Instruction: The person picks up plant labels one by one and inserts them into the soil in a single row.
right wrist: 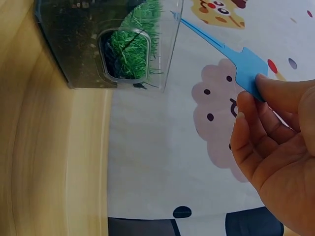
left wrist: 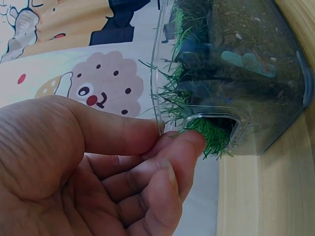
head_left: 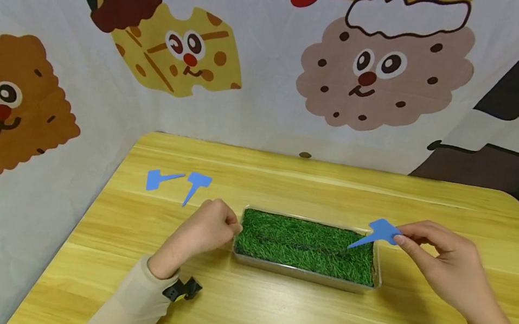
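A clear plastic box (head_left: 304, 273) filled with green artificial grass (head_left: 298, 244) stands on the table. My left hand (head_left: 211, 227) pinches its left rim between thumb and fingers, as the left wrist view shows close up; that hand (left wrist: 133, 167) has its other fingers curled. On the opposite side, my right hand (head_left: 448, 263) pinches the broad head of a blue T-shaped plant label (head_left: 382, 231). In the right wrist view the label (right wrist: 248, 71) slants away from the thumb and fingertips of the hand (right wrist: 280, 132), its pointed stem over the box's end.
Two more blue plant labels lie on the table at the back left, one label (head_left: 154, 179) at the far side and another label (head_left: 198, 180) nearer the box. Behind the wooden table (head_left: 268, 316) hangs a white cloth (head_left: 266, 113) with cartoon biscuits.
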`<action>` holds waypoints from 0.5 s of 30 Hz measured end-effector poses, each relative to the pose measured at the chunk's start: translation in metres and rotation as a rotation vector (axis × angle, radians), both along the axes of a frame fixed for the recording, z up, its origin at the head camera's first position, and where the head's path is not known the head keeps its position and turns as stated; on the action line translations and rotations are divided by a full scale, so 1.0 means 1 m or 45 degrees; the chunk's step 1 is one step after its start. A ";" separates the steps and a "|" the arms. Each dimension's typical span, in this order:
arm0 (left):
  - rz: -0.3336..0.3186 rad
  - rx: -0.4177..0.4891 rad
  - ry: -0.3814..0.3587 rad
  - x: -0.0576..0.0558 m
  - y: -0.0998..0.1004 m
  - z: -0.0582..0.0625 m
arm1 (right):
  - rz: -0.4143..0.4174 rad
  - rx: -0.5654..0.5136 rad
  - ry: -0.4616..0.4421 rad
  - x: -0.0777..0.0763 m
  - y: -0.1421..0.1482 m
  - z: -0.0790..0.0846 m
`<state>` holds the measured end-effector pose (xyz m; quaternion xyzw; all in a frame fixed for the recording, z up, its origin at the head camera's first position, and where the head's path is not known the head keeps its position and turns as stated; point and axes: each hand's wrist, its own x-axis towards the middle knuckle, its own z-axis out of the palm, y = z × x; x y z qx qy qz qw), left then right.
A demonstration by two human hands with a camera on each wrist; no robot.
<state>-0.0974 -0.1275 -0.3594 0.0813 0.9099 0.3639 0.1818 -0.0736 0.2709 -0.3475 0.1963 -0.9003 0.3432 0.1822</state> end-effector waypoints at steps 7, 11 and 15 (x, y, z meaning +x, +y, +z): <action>0.005 0.011 0.001 0.001 0.000 0.000 | 0.087 0.033 0.016 -0.001 -0.004 -0.005; 0.004 0.005 0.008 0.000 0.000 0.000 | 0.124 0.052 0.030 -0.001 -0.006 -0.007; 0.004 0.006 0.015 0.000 0.000 0.000 | 0.168 0.020 0.039 -0.002 -0.007 -0.010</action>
